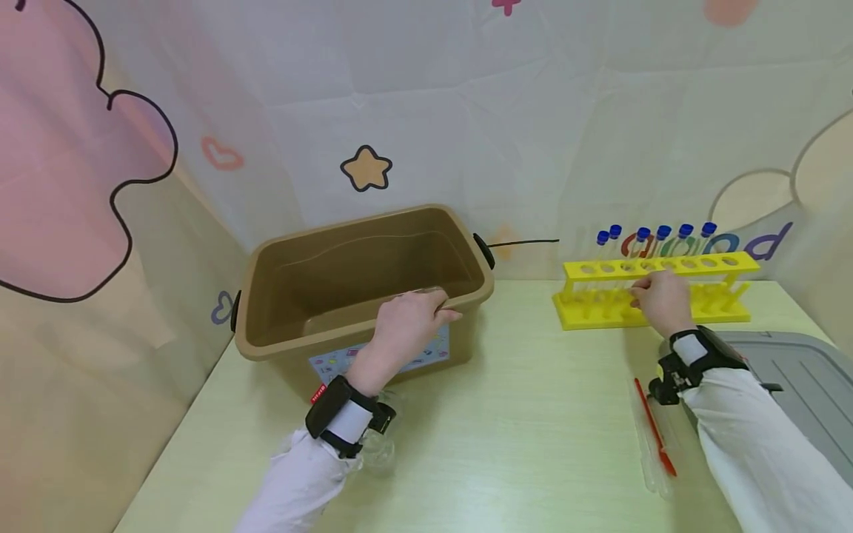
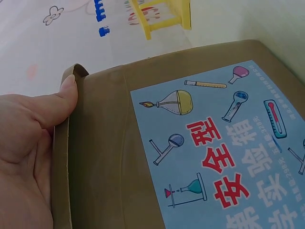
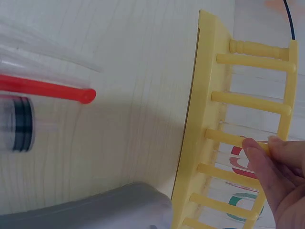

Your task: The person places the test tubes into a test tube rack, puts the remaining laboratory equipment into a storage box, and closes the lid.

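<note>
My left hand [image 1: 406, 326] grips the front rim of a brown plastic bin [image 1: 320, 338], its thumb laid over the edge in the left wrist view; its other fingers are partly hidden behind the rim. A pale blue printed label [image 2: 190, 102] covers part of the bin's outer wall. At the right, my right hand [image 1: 666, 300] is at the front of a yellow test tube rack [image 1: 729, 260]. Its thumb and a finger pinch one of the rack's upright pegs [image 3: 224, 137]. Several clear test tubes with blue caps [image 1: 663, 231] stand upright in the rack.
A grey lid [image 1: 793, 366] lies right of my right forearm. Beside it are a slim red spoon-ended stick [image 1: 654, 428] and clear tubes [image 1: 643, 451]. The right wrist view also shows a clear cylinder with black rings [image 3: 23, 124]. Clear glassware [image 1: 378, 450] sits under my left wrist.
</note>
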`<state>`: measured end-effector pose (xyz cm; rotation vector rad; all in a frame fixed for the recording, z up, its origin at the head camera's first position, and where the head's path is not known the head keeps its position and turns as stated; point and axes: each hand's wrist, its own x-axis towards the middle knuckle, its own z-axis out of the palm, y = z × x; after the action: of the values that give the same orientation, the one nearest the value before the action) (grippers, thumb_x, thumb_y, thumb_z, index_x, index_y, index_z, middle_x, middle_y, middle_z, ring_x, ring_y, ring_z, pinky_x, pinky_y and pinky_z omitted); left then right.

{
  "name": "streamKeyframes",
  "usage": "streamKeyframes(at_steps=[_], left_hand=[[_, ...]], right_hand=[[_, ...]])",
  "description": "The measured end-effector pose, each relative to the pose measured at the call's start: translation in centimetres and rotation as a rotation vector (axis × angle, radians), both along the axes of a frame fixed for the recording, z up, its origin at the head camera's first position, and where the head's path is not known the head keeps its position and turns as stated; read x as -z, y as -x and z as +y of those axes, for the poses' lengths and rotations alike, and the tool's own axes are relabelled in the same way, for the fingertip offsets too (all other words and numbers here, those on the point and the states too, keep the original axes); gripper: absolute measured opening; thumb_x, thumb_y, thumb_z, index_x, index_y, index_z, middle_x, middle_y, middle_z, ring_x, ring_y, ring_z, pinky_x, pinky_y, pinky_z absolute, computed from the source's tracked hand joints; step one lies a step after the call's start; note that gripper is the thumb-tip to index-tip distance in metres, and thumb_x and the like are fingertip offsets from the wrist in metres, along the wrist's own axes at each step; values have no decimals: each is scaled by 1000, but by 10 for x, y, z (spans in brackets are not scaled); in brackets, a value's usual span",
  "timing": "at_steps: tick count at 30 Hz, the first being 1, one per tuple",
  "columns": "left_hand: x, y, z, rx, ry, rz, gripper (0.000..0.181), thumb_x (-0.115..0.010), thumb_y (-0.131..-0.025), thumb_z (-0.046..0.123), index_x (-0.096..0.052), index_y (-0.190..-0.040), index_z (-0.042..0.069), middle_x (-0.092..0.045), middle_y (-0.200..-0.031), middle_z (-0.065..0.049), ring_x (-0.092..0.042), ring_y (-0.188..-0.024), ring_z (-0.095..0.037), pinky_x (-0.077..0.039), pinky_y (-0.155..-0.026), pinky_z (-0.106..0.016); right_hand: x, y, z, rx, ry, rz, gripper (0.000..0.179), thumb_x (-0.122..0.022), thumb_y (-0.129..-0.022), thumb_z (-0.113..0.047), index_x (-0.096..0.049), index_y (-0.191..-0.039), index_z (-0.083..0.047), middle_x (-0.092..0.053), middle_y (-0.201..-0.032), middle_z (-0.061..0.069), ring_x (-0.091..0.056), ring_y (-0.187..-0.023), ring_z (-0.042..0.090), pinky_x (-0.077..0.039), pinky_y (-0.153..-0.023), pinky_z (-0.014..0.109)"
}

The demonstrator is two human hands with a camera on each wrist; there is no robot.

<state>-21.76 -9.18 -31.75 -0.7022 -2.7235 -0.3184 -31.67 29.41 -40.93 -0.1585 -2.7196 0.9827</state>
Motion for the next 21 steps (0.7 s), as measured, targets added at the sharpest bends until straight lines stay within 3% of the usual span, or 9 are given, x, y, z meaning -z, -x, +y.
streamKeyframes(at_steps=[7,10,15,18,21], left_hand=[[1,0,15,7,20,21,31,-56,-86,38,-46,-69,15,-32,-51,6,-42,-47,-13,-36,-41,-29],[0,-1,22,7,30,-6,30,-55,-87,39,-46,-70,16,-33,-52,6,-44,-48,-12,-37,-43,-29],[-1,-3,33,19,38,-66,30,-53,-88,41,-47,-73,16,-32,-52,6,-41,-47,-12,-33,-41,-27],[-2,-3,38,22,41,-90,30,-52,-88,41,-47,-73,16,-31,-52,6,-40,-47,-12,-32,-41,-26],[-2,-4,42,23,48,-101,30,-52,-89,42,-47,-72,17,-31,-52,6,-40,-46,-11,-31,-41,-26]], right_hand=[[32,27,33,50,14,7,19,-58,-89,-8,-64,-89,9,-61,-79,20,-59,-55,22,-45,-43,30],[44,37,46,37,18,17,20,-57,-89,-9,-64,-90,10,-61,-78,20,-59,-56,21,-43,-41,27],[68,53,66,63,-78,85,19,-55,-91,-10,-65,-87,6,-62,-77,19,-59,-57,21,-45,-43,26],[64,49,67,61,-74,95,15,-56,-89,-6,-64,-87,6,-61,-76,20,-58,-56,22,-43,-41,24],[46,36,60,67,-27,55,17,-57,-89,-5,-63,-89,11,-61,-78,23,-57,-54,22,-43,-40,27]])
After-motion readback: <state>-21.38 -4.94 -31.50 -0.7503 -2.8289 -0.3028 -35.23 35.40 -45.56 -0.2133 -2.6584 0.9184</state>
